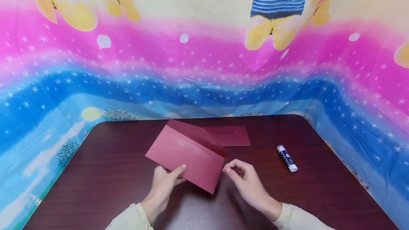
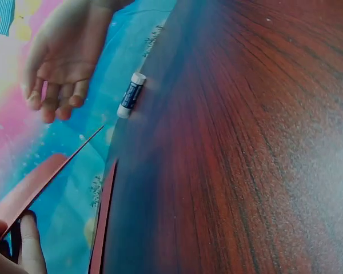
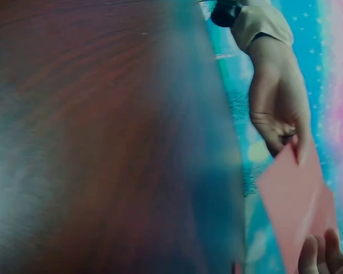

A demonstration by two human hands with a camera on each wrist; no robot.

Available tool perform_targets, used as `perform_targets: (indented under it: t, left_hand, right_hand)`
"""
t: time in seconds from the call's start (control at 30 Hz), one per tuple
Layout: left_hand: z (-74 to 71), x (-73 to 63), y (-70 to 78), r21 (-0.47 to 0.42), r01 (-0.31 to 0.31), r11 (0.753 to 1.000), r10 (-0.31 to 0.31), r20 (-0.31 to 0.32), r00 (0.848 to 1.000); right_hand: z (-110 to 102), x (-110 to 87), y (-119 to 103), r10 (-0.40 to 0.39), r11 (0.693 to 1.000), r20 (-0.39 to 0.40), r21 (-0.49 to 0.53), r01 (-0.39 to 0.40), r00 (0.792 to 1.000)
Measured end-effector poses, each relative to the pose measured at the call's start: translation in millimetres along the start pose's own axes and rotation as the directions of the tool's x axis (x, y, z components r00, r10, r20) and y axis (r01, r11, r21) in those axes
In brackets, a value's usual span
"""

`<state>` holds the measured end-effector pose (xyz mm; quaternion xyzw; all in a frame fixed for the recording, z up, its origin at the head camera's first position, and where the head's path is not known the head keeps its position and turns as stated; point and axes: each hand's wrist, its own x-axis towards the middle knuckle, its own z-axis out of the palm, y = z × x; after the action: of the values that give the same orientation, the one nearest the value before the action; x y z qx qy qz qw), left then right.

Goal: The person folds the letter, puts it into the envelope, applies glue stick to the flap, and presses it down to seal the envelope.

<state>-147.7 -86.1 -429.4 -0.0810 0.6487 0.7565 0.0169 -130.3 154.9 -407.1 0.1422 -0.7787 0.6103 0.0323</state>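
Observation:
My left hand point(image 1: 162, 184) holds a red envelope point(image 1: 191, 157) up off the table by its lower edge, thumb on the front face and fingers behind. The envelope is tilted, and faint whitish streaks mark its front. A darker red strip, seemingly the flap, shows along its upper edge. Close to the envelope's right end is my right hand point(image 1: 250, 185), fingers loosely bent. In the left wrist view that right hand point(image 2: 68, 54) is apart from the envelope point(image 2: 34, 188) and holds nothing. A second red envelope point(image 1: 235, 137) lies flat behind, partly hidden by the held one.
A glue stick point(image 1: 287, 158) with white ends lies on the right part of the dark wooden table point(image 1: 105, 173). A patterned cloth point(image 1: 198, 56) with bears and snowflakes hangs around the table's back and sides.

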Motion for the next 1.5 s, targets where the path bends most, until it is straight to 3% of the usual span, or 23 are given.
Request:
perform_targets:
  t: [0.1,0.2,0.3,0.4,0.5,0.6,0.77,0.93,1.1,1.23,1.33,1.5]
  left_hand:
    - [-0.3,-1.1,-0.4,-0.036,-0.010,0.999,0.010,-0.002,1.000]
    - [0.8,-2.6,-1.0,-0.060,-0.010,0.998,0.010,0.003,1.000]
    - [3.5,-4.8,-1.4,-0.079,-0.001,0.997,0.002,0.010,1.000]
    - [7.4,-7.7,-1.9,-0.095,0.011,0.995,-0.009,0.025,1.000]
    - [10.9,-9.9,-4.2,-0.111,0.021,0.994,-0.016,0.048,0.999]
    - [13.2,-10.4,-6.6,-0.119,0.027,0.993,-0.019,0.068,0.998]
    - [8.2,-8.2,-3.9,-0.156,0.026,0.987,-0.015,0.070,0.997]
    - [-8.9,0.6,4.9,-0.168,-0.015,0.986,0.014,-0.004,1.000]
    - [-23.8,7.0,8.5,0.015,-0.018,1.000,0.018,-0.050,0.999]
    - [-30.7,9.9,8.3,0.203,-0.025,0.979,0.027,-0.006,1.000]
    - [-35.0,12.9,8.8,0.333,-0.051,0.942,0.037,0.050,0.998]
    - [-41.0,16.5,9.2,0.547,-0.096,0.831,0.033,0.125,0.992]
  right_hand:
    - [3.2,-2.7,5.0,0.089,0.995,-0.085,0.043,-0.086,0.992]
    - [6.1,-4.0,11.0,0.218,0.973,-0.101,0.095,-0.209,0.971]
    - [6.4,-3.1,16.8,0.314,0.939,-0.021,0.155,-0.307,0.949]
    - [4.2,1.0,19.8,0.361,0.895,0.103,0.241,-0.375,0.927]
    - [2.0,6.0,20.2,0.359,0.863,0.199,0.302,-0.406,0.912]
    - [0.0,9.6,21.1,0.336,0.855,0.235,0.330,-0.401,0.912]
    - [-7.3,12.1,23.3,0.312,0.866,0.237,0.329,-0.378,0.920]
    - [-20.9,14.8,26.5,0.300,0.893,0.229,0.273,-0.357,0.926]
    - [-31.7,18.9,29.5,0.287,0.934,0.173,0.168,-0.315,0.942]
    - [-36.4,22.7,32.9,0.281,0.956,0.104,0.062,-0.288,0.954]
    - [-39.3,25.7,36.7,0.280,0.960,0.069,-0.015,-0.280,0.957]
    - [-45.0,28.5,43.5,0.267,0.957,0.082,-0.138,-0.254,0.960]
